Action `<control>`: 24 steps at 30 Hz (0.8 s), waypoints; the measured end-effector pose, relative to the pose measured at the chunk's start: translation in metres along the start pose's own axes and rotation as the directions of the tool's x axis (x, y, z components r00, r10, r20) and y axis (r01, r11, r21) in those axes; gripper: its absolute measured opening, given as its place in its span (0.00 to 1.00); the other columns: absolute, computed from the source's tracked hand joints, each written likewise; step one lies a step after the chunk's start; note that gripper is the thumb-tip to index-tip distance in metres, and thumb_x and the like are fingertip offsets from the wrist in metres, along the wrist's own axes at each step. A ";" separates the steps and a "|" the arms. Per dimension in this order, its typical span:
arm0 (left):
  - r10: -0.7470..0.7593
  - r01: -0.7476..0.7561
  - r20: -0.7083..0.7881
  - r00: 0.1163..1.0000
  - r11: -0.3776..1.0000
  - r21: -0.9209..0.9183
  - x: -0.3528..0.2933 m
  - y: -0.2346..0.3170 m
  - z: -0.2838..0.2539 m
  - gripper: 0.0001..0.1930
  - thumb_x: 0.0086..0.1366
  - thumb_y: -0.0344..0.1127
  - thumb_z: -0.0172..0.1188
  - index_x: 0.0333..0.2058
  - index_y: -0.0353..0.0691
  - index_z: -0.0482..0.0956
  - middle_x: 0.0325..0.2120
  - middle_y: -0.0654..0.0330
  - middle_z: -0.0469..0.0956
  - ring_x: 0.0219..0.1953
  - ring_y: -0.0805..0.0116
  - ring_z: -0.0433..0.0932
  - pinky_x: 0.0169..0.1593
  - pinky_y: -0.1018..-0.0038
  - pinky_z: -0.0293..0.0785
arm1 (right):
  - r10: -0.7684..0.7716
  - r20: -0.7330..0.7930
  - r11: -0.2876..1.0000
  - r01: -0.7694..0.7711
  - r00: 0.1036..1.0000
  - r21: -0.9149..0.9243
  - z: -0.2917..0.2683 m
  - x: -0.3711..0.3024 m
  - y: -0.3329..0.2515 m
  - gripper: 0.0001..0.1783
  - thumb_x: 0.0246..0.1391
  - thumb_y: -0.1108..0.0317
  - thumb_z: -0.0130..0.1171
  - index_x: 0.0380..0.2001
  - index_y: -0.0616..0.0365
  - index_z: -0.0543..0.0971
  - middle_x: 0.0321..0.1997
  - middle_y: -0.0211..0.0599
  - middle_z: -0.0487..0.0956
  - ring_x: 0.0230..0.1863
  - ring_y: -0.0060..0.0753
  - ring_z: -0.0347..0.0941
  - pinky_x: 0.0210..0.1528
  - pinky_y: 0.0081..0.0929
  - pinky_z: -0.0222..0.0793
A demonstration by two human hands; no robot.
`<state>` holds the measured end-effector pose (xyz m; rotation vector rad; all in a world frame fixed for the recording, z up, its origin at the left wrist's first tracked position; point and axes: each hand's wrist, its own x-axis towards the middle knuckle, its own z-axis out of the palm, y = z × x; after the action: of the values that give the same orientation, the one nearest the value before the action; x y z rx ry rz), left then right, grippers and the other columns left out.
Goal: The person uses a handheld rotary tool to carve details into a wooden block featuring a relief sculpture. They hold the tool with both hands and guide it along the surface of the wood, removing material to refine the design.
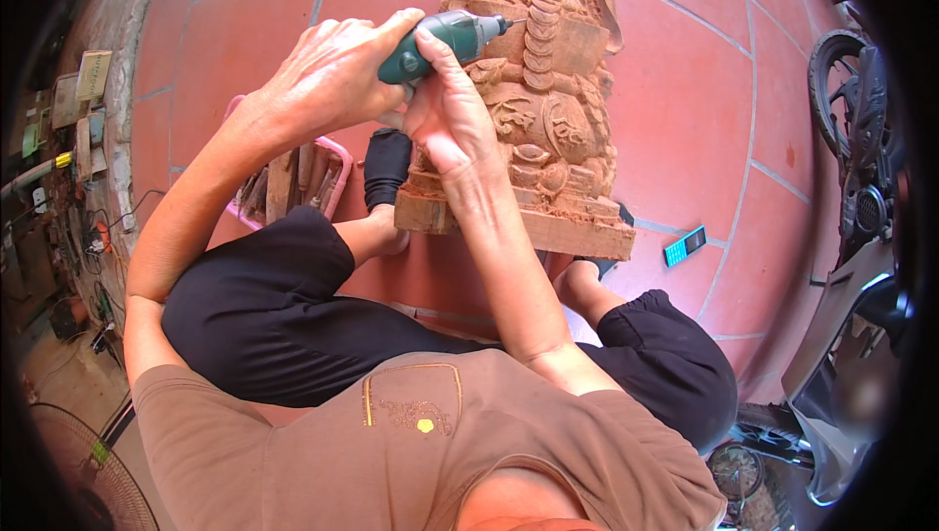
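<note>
A green and grey rotary tool (430, 47) is held in both hands, its thin bit pointing right. My left hand (333, 66) is closed around the tool's rear from the left. My right hand (452, 120) grips it from below, thumb pressed along its side. At the bit's tip, a brown wooden carving (548, 110) stands between my legs, covered with relief and a column of overlapping discs. The bit reaches the upper end of that column; whether it touches the wood I cannot tell. Reddish dust lies on the carving's ledges and square base.
Left of my foot, a pink basket (342, 179) holds several wooden-handled tools. A keypad phone (685, 246) lies on the red tiled floor (675, 120) to the right. Motorbike parts (861, 140) line the right edge. A fan (88, 472) and cluttered wires and boxes occupy the left side.
</note>
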<state>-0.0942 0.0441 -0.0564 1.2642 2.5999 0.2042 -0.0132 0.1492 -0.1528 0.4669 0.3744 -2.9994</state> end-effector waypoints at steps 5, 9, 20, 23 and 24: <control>0.003 -0.003 0.002 1.000 0.999 -0.038 -0.002 0.002 -0.001 0.34 0.50 0.34 0.65 0.58 0.38 0.68 0.35 0.41 0.80 0.40 0.41 0.79 0.44 0.54 0.74 | 0.004 -0.022 1.000 -0.004 1.000 -0.011 0.001 -0.003 0.001 0.26 0.60 0.54 0.62 0.56 0.50 0.68 0.53 0.31 0.75 0.53 0.32 0.75 0.51 0.53 0.75; -0.018 0.019 0.032 0.999 0.999 -0.026 -0.003 0.002 -0.002 0.36 0.50 0.34 0.65 0.61 0.41 0.67 0.36 0.42 0.81 0.38 0.42 0.80 0.43 0.56 0.76 | 0.014 -0.028 1.000 -0.014 1.000 -0.010 0.002 -0.004 0.002 0.26 0.60 0.53 0.62 0.57 0.50 0.68 0.53 0.32 0.75 0.53 0.32 0.75 0.51 0.53 0.75; 0.029 -0.032 -0.038 0.999 0.997 -0.074 -0.007 0.003 0.001 0.30 0.50 0.32 0.64 0.54 0.36 0.69 0.29 0.40 0.80 0.37 0.39 0.79 0.40 0.53 0.74 | 0.005 -0.013 1.000 -0.006 1.000 -0.020 -0.003 -0.005 0.004 0.26 0.60 0.55 0.62 0.56 0.51 0.68 0.54 0.33 0.75 0.54 0.33 0.75 0.52 0.54 0.76; 0.031 -0.033 -0.029 0.999 0.996 -0.078 -0.008 0.004 0.001 0.30 0.50 0.32 0.64 0.55 0.35 0.69 0.30 0.40 0.80 0.37 0.39 0.79 0.41 0.53 0.74 | 0.001 -0.013 1.000 -0.001 1.000 -0.016 -0.003 -0.006 0.005 0.25 0.61 0.55 0.62 0.56 0.50 0.68 0.54 0.33 0.75 0.54 0.33 0.75 0.52 0.53 0.76; 0.033 -0.035 -0.032 0.999 0.997 -0.073 -0.008 0.004 0.001 0.31 0.50 0.31 0.64 0.55 0.35 0.69 0.30 0.40 0.80 0.37 0.39 0.79 0.41 0.53 0.74 | 0.002 -0.012 1.000 -0.002 1.000 -0.012 -0.003 -0.006 0.005 0.25 0.61 0.55 0.62 0.57 0.50 0.68 0.54 0.33 0.75 0.55 0.33 0.75 0.52 0.53 0.76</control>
<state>-0.0860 0.0400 -0.0548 1.2899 2.5726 0.3252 -0.0057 0.1452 -0.1549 0.4835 0.3927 -2.9918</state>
